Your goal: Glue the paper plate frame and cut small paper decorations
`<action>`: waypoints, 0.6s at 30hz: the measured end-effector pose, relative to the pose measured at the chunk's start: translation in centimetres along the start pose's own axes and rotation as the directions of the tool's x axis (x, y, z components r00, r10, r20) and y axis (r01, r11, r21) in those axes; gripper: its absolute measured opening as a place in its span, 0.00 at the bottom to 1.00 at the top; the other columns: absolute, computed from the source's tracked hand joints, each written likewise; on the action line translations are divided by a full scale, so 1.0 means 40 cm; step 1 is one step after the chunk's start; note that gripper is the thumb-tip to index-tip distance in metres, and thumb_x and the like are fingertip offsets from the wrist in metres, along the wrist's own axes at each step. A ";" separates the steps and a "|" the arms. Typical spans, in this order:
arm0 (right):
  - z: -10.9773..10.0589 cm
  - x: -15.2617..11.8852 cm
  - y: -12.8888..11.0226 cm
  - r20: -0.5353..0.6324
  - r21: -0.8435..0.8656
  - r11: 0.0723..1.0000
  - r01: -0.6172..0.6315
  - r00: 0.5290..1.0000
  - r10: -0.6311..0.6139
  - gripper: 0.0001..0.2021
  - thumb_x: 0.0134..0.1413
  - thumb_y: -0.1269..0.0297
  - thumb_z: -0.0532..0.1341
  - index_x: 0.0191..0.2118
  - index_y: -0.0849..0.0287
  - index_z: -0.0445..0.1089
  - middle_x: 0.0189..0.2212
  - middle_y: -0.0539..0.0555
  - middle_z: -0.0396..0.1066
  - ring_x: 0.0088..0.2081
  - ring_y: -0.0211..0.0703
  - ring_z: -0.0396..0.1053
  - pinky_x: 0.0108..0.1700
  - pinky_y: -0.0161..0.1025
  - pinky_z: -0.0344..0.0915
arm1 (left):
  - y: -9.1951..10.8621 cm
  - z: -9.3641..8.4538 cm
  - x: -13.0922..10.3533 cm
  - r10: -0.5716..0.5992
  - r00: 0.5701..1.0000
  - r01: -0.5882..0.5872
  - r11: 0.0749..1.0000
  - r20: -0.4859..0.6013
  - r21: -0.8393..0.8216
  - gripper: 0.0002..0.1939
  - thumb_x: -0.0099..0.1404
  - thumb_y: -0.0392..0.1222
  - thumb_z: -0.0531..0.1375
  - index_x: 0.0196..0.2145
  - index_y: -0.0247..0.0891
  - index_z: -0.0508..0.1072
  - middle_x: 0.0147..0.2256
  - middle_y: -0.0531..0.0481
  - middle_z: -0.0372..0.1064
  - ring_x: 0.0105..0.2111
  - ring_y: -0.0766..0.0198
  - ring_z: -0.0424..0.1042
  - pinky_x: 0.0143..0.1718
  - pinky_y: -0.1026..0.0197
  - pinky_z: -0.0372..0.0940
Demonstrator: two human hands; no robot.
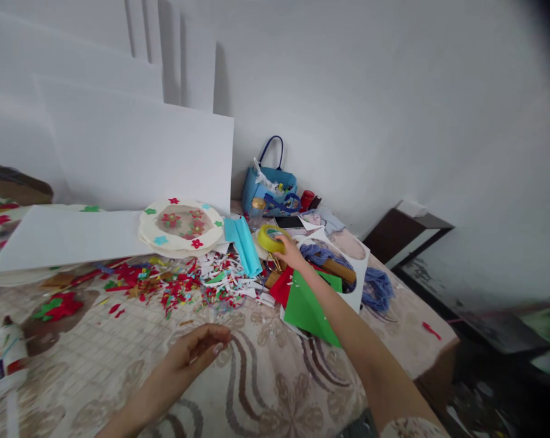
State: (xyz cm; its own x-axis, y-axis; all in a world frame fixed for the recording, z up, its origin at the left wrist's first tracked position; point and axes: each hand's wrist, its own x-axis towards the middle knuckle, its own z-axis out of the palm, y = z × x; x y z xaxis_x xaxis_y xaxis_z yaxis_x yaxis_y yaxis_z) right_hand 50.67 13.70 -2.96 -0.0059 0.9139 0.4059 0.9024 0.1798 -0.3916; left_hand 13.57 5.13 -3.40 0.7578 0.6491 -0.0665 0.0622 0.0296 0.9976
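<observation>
My right hand (291, 253) reaches across to the far side of the table, its thumb and fingers closed on the near right edge of a roll of yellow tape (266, 239). Just below that hand lie scissors with gold-coloured handles (274, 263), partly hidden. A folded light-blue sheet (244, 246) is to the left of the tape. Beneath my right forearm are green sheets (306, 307) and a red piece (281, 287). My left hand (195, 353) hovers low over the patterned tablecloth, fingers loosely curved, thumb apart, nothing visible in it.
Red, white and green scraps (188, 286) spread across the middle. Behind them sits a round flower-decorated piece (181, 226); white boards (142, 152) lean on the wall. A blue bag (270, 188), a jar (257, 210), blue yarn (376, 289) and a glue bottle (5, 359) stand around.
</observation>
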 end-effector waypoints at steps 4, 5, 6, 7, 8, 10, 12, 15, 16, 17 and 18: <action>-0.017 -0.047 -0.088 0.129 -0.050 0.986 0.156 0.980 -0.149 0.09 0.54 0.70 0.57 0.42 0.60 0.66 0.44 0.59 0.64 0.48 0.48 0.60 0.51 0.47 0.56 | 0.020 0.002 0.006 -0.015 1.000 0.016 0.997 -0.014 0.074 0.12 0.64 0.47 0.56 0.42 0.40 0.71 0.42 0.46 0.72 0.44 0.57 0.70 0.48 0.58 0.63; -0.016 -0.064 -0.111 0.203 -0.044 0.976 0.215 0.958 -0.202 0.05 0.53 0.70 0.58 0.38 0.59 0.68 0.39 0.55 0.66 0.44 0.45 0.62 0.49 0.43 0.57 | 0.024 0.004 0.008 -0.021 1.000 0.021 0.997 -0.011 0.074 0.12 0.64 0.47 0.56 0.42 0.40 0.71 0.42 0.45 0.72 0.44 0.57 0.70 0.48 0.57 0.62; -0.014 -0.080 -0.132 0.268 -0.037 0.963 0.266 0.931 -0.247 0.04 0.52 0.71 0.59 0.35 0.58 0.68 0.36 0.53 0.66 0.42 0.43 0.62 0.47 0.40 0.58 | 0.026 0.007 0.010 -0.025 1.000 0.025 0.997 -0.008 0.072 0.12 0.64 0.47 0.56 0.42 0.40 0.71 0.42 0.45 0.72 0.45 0.56 0.70 0.48 0.57 0.62; -0.010 -0.095 -0.150 0.320 -0.034 0.951 0.306 0.905 -0.280 0.04 0.51 0.73 0.60 0.33 0.57 0.69 0.34 0.52 0.66 0.41 0.43 0.62 0.46 0.39 0.58 | 0.028 0.010 0.012 -0.029 1.000 0.029 0.997 -0.005 0.070 0.12 0.64 0.47 0.56 0.42 0.40 0.71 0.42 0.45 0.72 0.45 0.56 0.70 0.49 0.57 0.62; -0.006 -0.108 -0.165 0.359 -0.036 0.942 0.334 0.884 -0.300 0.05 0.50 0.74 0.60 0.33 0.57 0.69 0.33 0.52 0.66 0.41 0.43 0.62 0.46 0.39 0.58 | 0.029 0.014 0.014 -0.032 0.999 0.033 0.997 -0.003 0.068 0.12 0.64 0.47 0.56 0.42 0.40 0.71 0.42 0.45 0.72 0.45 0.56 0.70 0.48 0.57 0.62; 0.002 -0.124 -0.185 0.398 -0.055 0.932 0.358 0.864 -0.309 0.07 0.50 0.78 0.58 0.33 0.58 0.69 0.34 0.53 0.66 0.42 0.44 0.61 0.46 0.40 0.58 | 0.029 0.021 0.015 -0.032 0.999 0.032 0.997 0.002 0.074 0.12 0.64 0.47 0.56 0.43 0.40 0.71 0.42 0.45 0.72 0.45 0.56 0.70 0.48 0.57 0.63; 0.006 -0.127 -0.195 0.406 -0.074 0.932 0.356 0.864 -0.297 0.08 0.51 0.79 0.57 0.32 0.59 0.68 0.34 0.54 0.66 0.42 0.45 0.60 0.45 0.41 0.58 | 0.030 0.026 0.012 -0.029 1.000 0.029 0.996 0.006 0.082 0.12 0.64 0.47 0.56 0.43 0.40 0.71 0.42 0.45 0.72 0.44 0.56 0.70 0.48 0.57 0.63; -0.002 -0.123 -0.207 0.381 -0.072 0.940 0.333 0.880 -0.282 0.07 0.53 0.77 0.57 0.29 0.59 0.67 0.33 0.54 0.66 0.41 0.45 0.61 0.45 0.41 0.59 | 0.028 0.028 -0.001 -0.031 1.000 0.031 0.996 0.000 0.080 0.12 0.64 0.47 0.56 0.42 0.40 0.72 0.42 0.45 0.73 0.44 0.57 0.70 0.48 0.58 0.62; -0.010 -0.124 -0.213 0.361 -0.064 0.946 0.318 0.891 -0.275 0.07 0.54 0.76 0.57 0.29 0.59 0.66 0.32 0.54 0.66 0.40 0.44 0.62 0.45 0.40 0.59 | 0.027 0.029 -0.007 -0.034 0.999 0.034 0.997 -0.005 0.071 0.12 0.64 0.47 0.56 0.42 0.40 0.72 0.42 0.45 0.72 0.44 0.57 0.70 0.48 0.58 0.62; -0.021 -0.127 -0.221 0.334 -0.056 0.953 0.297 0.905 -0.263 0.06 0.54 0.76 0.57 0.30 0.59 0.66 0.33 0.53 0.67 0.40 0.43 0.63 0.44 0.40 0.60 | 0.026 0.029 -0.013 -0.038 0.999 0.039 0.998 -0.007 0.058 0.12 0.64 0.47 0.56 0.42 0.40 0.72 0.42 0.45 0.72 0.44 0.57 0.70 0.48 0.58 0.62; -0.033 -0.133 -0.232 0.301 -0.048 0.961 0.272 0.921 -0.245 0.05 0.55 0.75 0.56 0.32 0.59 0.66 0.34 0.53 0.67 0.41 0.43 0.63 0.44 0.39 0.60 | 0.025 0.031 -0.018 -0.041 0.999 0.042 0.998 -0.008 0.041 0.12 0.63 0.47 0.57 0.42 0.40 0.72 0.41 0.46 0.72 0.44 0.57 0.70 0.47 0.59 0.62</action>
State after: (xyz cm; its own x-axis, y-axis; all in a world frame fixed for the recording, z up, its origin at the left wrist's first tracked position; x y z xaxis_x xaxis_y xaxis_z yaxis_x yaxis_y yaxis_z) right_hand 42.92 6.67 -0.39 -0.3567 0.9076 0.2213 0.8865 0.4036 -0.2264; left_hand 13.87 3.75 -2.40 0.7491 0.6537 -0.1075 0.1200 0.0257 0.9924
